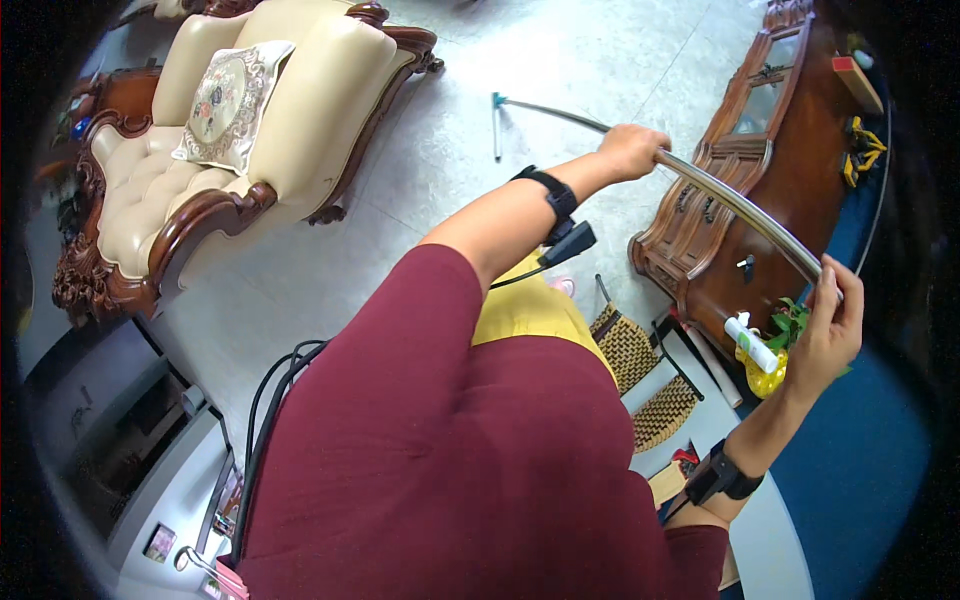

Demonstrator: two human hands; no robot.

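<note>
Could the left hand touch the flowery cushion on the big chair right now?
Probably not: the left hand is gripping the mop pole, and the cushion lies far off across open floor.

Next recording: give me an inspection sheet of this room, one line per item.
Surface: pale tiled floor.
Job's things: long metal mop pole, its flat head on the floor.
Clutter: woven baskets, yellow toy, white tube.
Grips: left hand closed mid-pole; right hand closed on the pole's top end.
Cables: black cords at lower left; wrist-strap lead.
Surroundings: cream carved armchair with cushion, dark wooden cabinet.
</note>
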